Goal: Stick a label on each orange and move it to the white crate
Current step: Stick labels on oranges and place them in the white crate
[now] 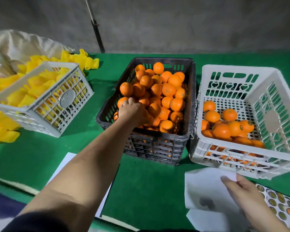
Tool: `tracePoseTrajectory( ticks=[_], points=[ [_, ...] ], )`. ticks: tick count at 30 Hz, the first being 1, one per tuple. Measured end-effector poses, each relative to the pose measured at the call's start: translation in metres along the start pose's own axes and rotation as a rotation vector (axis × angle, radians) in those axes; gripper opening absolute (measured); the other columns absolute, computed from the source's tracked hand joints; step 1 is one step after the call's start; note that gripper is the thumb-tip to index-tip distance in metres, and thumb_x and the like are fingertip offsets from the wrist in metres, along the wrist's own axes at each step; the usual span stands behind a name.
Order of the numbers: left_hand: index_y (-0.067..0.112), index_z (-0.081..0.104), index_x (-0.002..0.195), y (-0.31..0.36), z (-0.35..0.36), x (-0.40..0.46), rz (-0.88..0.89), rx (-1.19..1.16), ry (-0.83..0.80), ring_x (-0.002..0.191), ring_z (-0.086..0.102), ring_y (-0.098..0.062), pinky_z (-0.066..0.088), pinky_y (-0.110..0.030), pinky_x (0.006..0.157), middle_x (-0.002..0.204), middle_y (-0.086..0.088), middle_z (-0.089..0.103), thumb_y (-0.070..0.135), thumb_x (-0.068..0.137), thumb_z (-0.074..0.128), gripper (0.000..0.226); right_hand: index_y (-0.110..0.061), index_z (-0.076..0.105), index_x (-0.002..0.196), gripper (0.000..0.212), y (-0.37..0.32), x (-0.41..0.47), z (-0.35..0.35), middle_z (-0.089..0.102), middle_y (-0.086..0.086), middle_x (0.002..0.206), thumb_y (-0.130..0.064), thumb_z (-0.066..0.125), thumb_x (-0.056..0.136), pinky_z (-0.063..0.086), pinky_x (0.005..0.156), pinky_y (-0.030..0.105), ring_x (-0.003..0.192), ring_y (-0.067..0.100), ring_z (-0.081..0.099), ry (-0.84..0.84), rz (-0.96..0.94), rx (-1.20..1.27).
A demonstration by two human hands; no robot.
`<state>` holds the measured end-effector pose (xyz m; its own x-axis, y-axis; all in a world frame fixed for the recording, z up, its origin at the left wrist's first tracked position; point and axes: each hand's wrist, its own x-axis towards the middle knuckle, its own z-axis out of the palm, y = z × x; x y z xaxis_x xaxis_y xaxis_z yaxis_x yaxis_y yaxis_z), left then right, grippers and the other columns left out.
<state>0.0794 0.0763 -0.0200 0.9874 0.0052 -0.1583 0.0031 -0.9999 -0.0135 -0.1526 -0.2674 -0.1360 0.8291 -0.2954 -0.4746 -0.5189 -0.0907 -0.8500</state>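
**Reaching into the black crate for the next orange**

While the left hand (132, 109) stretches out at full arm's length into the black crate (189, 97), its grip curls down over the heaped oranges (157, 91); which fruit it holds, I cannot tell. Firm, round and smooth-skinned, each likely needs a cupping hold. The right hand (241, 190) lies flat, fingers straight, beside the label sheet (278, 203). Labelled oranges sit in the white crate (234, 71) on the green counter (141, 190).
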Motion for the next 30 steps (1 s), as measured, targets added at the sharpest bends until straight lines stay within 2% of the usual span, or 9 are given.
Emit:
tracePoseTrajectory(
  ticks=[5, 9, 11, 13, 15, 18, 22, 26, 30],
  points=[
    [0.018, 0.057, 0.136, 0.017, -0.009, -0.028, 0.027, -0.522, 0.312, 0.111, 0.051, -0.03, 0.049, -0.038, 0.085, 0.132, -0.01, 0.043, 0.068, 0.082, 0.075, 0.075, -0.039, 0.068, 0.083, 0.026, -0.009, -0.022, 0.002, 0.06, -0.008, 0.06, -0.023, 0.065, 0.103, 0.043, 0.057, 0.025, 0.056, 0.008, 0.056, 0.224, -0.437, -0.15],
    [0.026, 0.058, 0.137, 0.039, -0.007, -0.068, 0.203, -0.863, 0.376, 0.106, 0.05, -0.013, 0.046, -0.015, 0.08, 0.124, 0.005, 0.04, 0.064, 0.081, 0.08, 0.071, -0.031, 0.076, 0.11, 0.025, 0.003, -0.037, -0.001, 0.07, -0.011, 0.118, -0.028, 0.054, 0.097, 0.045, 0.1, 0.021, 0.113, 0.007, 0.063, 0.252, -0.871, -0.526],
    [0.027, 0.058, 0.137, 0.048, -0.005, -0.081, 0.257, -0.899, 0.353, 0.109, 0.051, -0.011, 0.05, -0.017, 0.085, 0.124, 0.005, 0.041, 0.063, 0.081, 0.081, 0.07, -0.02, 0.081, 0.109, 0.029, 0.027, -0.03, -0.003, 0.072, -0.003, 0.122, -0.018, 0.075, 0.08, 0.051, 0.1, 0.03, 0.11, 0.017, 0.067, 0.128, -0.992, -0.821],
    [0.027, 0.058, 0.138, 0.056, -0.002, -0.091, 0.294, -0.905, 0.312, 0.113, 0.052, -0.013, 0.053, -0.025, 0.09, 0.128, 0.003, 0.042, 0.059, 0.081, 0.084, 0.07, -0.027, 0.082, 0.098, 0.047, 0.044, -0.026, 0.0, 0.076, -0.005, 0.109, -0.016, 0.097, 0.055, 0.059, 0.082, 0.023, 0.093, 0.014, 0.075, -0.039, -0.895, -0.953],
    [0.027, 0.058, 0.137, 0.061, 0.003, -0.098, 0.323, -0.887, 0.282, 0.114, 0.051, -0.014, 0.053, -0.031, 0.089, 0.13, 0.002, 0.041, 0.054, 0.081, 0.087, 0.069, -0.04, 0.071, 0.098, 0.021, 0.058, -0.022, 0.006, 0.072, -0.005, 0.102, -0.031, 0.082, 0.083, 0.056, 0.071, 0.015, 0.083, 0.001, 0.07, -0.163, -0.944, -0.973],
    [0.024, 0.059, 0.137, 0.065, 0.012, -0.105, 0.379, -0.864, 0.301, 0.111, 0.046, -0.012, 0.05, -0.034, 0.085, 0.129, 0.0, 0.04, 0.047, 0.082, 0.089, 0.067, -0.031, 0.071, 0.102, 0.03, 0.066, -0.018, 0.005, 0.065, -0.006, 0.115, -0.041, 0.044, 0.111, 0.038, 0.106, 0.016, 0.1, 0.004, 0.058, -0.175, -0.794, -0.911],
    [0.021, 0.058, 0.138, 0.07, 0.019, -0.112, 0.428, -0.849, 0.335, 0.105, 0.04, -0.007, 0.049, -0.034, 0.085, 0.128, 0.0, 0.038, 0.041, 0.082, 0.089, 0.067, -0.006, 0.072, 0.117, 0.047, 0.078, -0.005, -0.005, 0.065, 0.019, 0.115, -0.025, 0.091, 0.078, 0.055, 0.093, 0.051, 0.102, 0.039, 0.066, 0.158, -0.432, -0.863],
    [0.02, 0.058, 0.137, 0.081, 0.025, -0.122, 0.475, -0.85, 0.334, 0.113, 0.045, -0.012, 0.05, -0.033, 0.089, 0.138, -0.002, 0.042, 0.038, 0.081, 0.091, 0.067, -0.021, 0.048, 0.148, 0.08, 0.066, 0.021, -0.012, 0.045, 0.016, 0.138, -0.067, 0.071, 0.086, 0.041, 0.105, 0.042, 0.124, 0.038, 0.047, 0.298, 0.017, -1.084],
    [0.021, 0.055, 0.139, 0.09, 0.031, -0.137, 0.517, -0.888, 0.302, 0.12, 0.05, -0.01, 0.049, -0.028, 0.096, 0.139, 0.005, 0.045, 0.036, 0.083, 0.089, 0.067, -0.03, 0.066, 0.126, 0.034, 0.07, 0.034, -0.015, 0.059, 0.008, 0.128, -0.048, 0.066, 0.097, 0.044, 0.102, 0.039, 0.118, 0.033, 0.053, 0.269, -0.032, -1.021]
  ],
)
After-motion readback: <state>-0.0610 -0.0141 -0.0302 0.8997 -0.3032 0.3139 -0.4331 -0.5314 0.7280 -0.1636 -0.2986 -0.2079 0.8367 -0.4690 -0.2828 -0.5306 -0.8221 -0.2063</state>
